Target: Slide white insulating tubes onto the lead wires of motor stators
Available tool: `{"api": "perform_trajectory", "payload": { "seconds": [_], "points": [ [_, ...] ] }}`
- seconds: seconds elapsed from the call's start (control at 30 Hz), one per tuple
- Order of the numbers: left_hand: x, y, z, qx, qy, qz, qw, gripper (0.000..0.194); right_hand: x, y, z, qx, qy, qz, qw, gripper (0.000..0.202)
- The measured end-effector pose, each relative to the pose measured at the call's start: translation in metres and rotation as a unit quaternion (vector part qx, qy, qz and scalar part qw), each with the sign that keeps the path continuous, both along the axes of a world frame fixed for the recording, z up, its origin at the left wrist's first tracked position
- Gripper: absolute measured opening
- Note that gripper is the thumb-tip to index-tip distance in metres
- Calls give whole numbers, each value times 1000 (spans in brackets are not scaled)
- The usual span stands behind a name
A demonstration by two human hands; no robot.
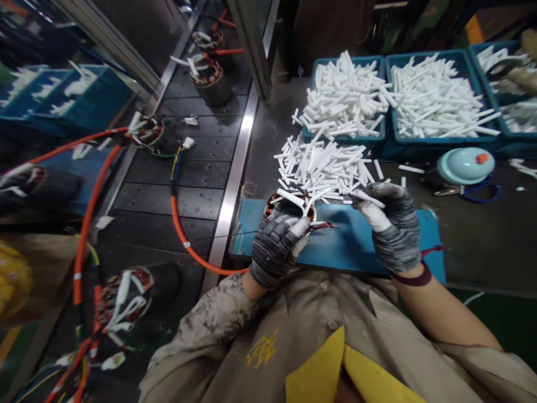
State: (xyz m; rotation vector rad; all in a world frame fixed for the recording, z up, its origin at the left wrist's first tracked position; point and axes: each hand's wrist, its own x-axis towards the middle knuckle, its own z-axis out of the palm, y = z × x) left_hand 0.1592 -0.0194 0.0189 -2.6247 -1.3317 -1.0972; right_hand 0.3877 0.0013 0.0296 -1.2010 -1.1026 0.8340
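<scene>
My left hand (pixel 279 243), in a grey striped glove with pale fingertips, is closed over the near side of a wound motor stator (pixel 272 208). White sleeves (pixel 291 197) and a dark twist of leads (pixel 324 225) stick out around the stator's copper windings; my fingers hide much of its front. To the right, my gloved right hand (pixel 394 226) pinches a short white tube (pixel 369 198) between thumb and fingers, apart from the stator. A loose heap of white tubes (pixel 323 165) lies just beyond both hands. Under them is a blue board (pixel 348 240).
Blue bins of white tubes (pixel 311 84) line the back. A light-blue lidded container (pixel 465 165) and blue-handled scissors (pixel 482 191) sit at right. On the left, a slatted conveyor (pixel 197 173) carries several stators with orange cables (pixel 178 224), beside a metal post (pixel 251 45).
</scene>
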Motion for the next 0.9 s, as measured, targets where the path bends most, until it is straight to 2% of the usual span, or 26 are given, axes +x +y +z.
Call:
{"api": "perform_trajectory", "payload": {
  "seconds": [0.03, 0.1, 0.2, 0.27, 0.3, 0.37, 0.43, 0.5, 0.57, 0.63, 0.7, 0.8, 0.9],
  "points": [
    [0, 0, 0, -5, -1, -1, 1000, 30, 5, 5, -1, 6, -16, -2, 1000, 25],
    [0, -1, -2, -12, -1, 0, 1000, 29, 16, 16, -3, 6, -113, -11, 994, 27],
    [1, -1, -3, -15, -3, 7, 1000, 28, 28, 30, -3, 10, -296, -34, 955, 46],
    [1, -1, -3, -17, -6, 10, 1000, 28, 29, 29, 2, -18, -335, 0, 942, 49],
    [0, -2, -3, -18, -5, 10, 1000, 28, 27, 26, 5, -48, -317, 45, 946, 45],
    [0, -2, -4, -13, -2, 12, 1000, 29, 21, 17, 11, -134, -241, 187, 943, 43],
    [0, -3, -4, -5, 0, 14, 1000, 30, 15, 11, 13, -217, -131, 328, 910, 49],
    [0, -3, -3, 0, -2, 15, 1000, 31, 11, 10, 10, -262, -46, 401, 876, 51],
    [0, -3, -3, -1, -4, 12, 1000, 31, 9, 12, 5, -274, 3, 420, 865, 49],
    [0, -3, -4, -7, 0, 12, 1000, 31, 8, 15, 2, -257, 3, 411, 875, 46],
    [-1, -3, -4, -18, 7, 16, 1000, 31, 9, 17, 4, -221, -45, 370, 901, 41],
    [-1, -3, -5, -33, 11, 15, 999, 31, 13, 16, 15, -126, -125, 231, 957, 30],
    [0, -2, -4, -34, 5, 11, 999, 30, 23, 16, 26, -32, -111, 61, 991, 25]
  ]
}}
